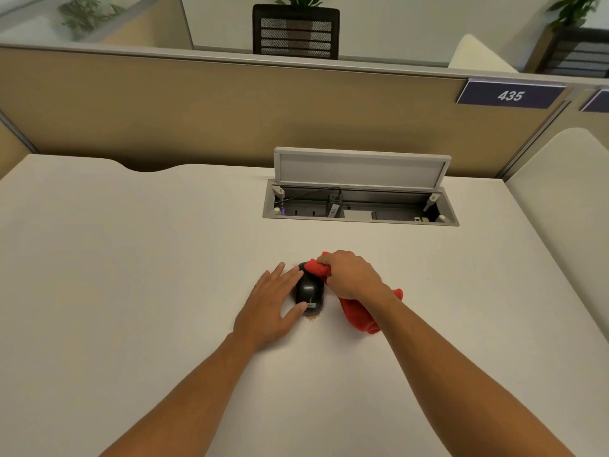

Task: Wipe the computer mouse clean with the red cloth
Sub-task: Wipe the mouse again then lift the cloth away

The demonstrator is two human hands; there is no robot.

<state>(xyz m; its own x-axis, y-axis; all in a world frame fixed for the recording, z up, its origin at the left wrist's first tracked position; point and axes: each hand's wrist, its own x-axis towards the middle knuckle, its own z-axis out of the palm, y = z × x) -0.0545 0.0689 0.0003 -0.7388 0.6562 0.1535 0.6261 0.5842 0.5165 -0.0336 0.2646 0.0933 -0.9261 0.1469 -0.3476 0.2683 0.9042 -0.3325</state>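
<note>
A black computer mouse (309,290) lies on the white desk (148,258), near the middle. My left hand (272,306) steadies it from the left: straight fingers lie along its left side and the thumb touches its near end. My right hand (351,275) grips a bunched red cloth (357,316) and presses one end of it onto the far right part of the mouse. The rest of the cloth trails under my right wrist onto the desk.
A small patch of yellowish crumbs (311,319) lies on the desk just in front of the mouse. Behind it an open cable tray (359,206) with a raised grey lid is sunk into the desk. A tan partition (197,110) closes the far side.
</note>
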